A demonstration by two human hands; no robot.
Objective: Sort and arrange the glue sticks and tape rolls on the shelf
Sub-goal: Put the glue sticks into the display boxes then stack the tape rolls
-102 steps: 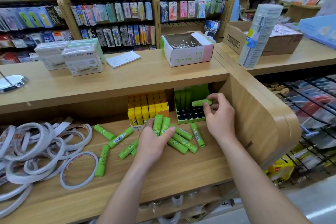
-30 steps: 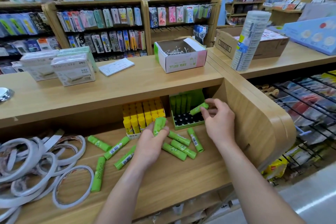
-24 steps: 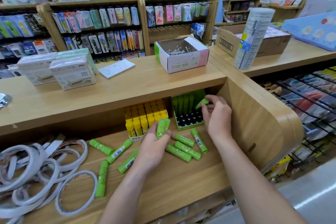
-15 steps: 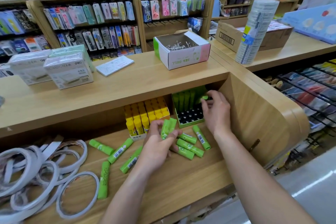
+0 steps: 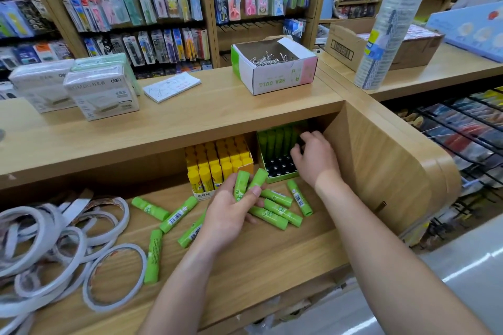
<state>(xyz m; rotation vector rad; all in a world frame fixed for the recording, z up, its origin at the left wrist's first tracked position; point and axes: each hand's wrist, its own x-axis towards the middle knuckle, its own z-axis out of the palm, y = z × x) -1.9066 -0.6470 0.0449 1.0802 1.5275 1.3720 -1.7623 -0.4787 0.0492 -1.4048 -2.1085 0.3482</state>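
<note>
Right hand [image 5: 315, 163] sank into tray [image 5: 278, 179] (left hand [image 5: 228, 215] grips 2 sticks [image 5: 241, 184]).

Bright, even light from above, soft shadow under the tabletop [image 5: 206, 114], white glare on the floor [image 5: 468, 264], bent, blurry edges.

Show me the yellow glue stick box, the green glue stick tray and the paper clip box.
yellow glue stick box [image 5: 204, 195]: head view, white front label.
green glue stick tray [image 5: 280, 167]: head view, empty black slots.
paper clip box [image 5: 275, 81]: head view, white front wall.
</note>
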